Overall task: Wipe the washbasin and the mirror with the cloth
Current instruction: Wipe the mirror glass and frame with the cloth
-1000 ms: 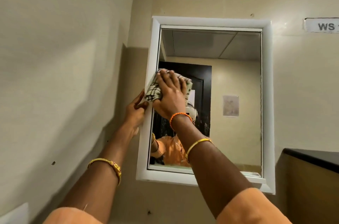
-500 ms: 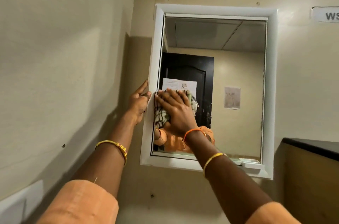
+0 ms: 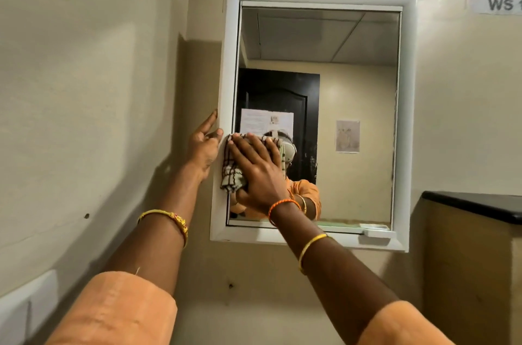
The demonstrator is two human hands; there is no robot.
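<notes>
Cloth (image 3: pixel 232 175), checked, lies flat against the mirror (image 3: pixel 324 107) at its lower left, overlapping the white frame (image 3: pixel 226 62). Right hand (image 3: pixel 258 172) presses it with fingers straight and spread. Left hand (image 3: pixel 204 147), fingers relaxed and open, braces the frame's outer left edge. Good practice: keep even palm pressure, overlap strokes, and work outward from this corner. Washbasin not visible.
</notes>
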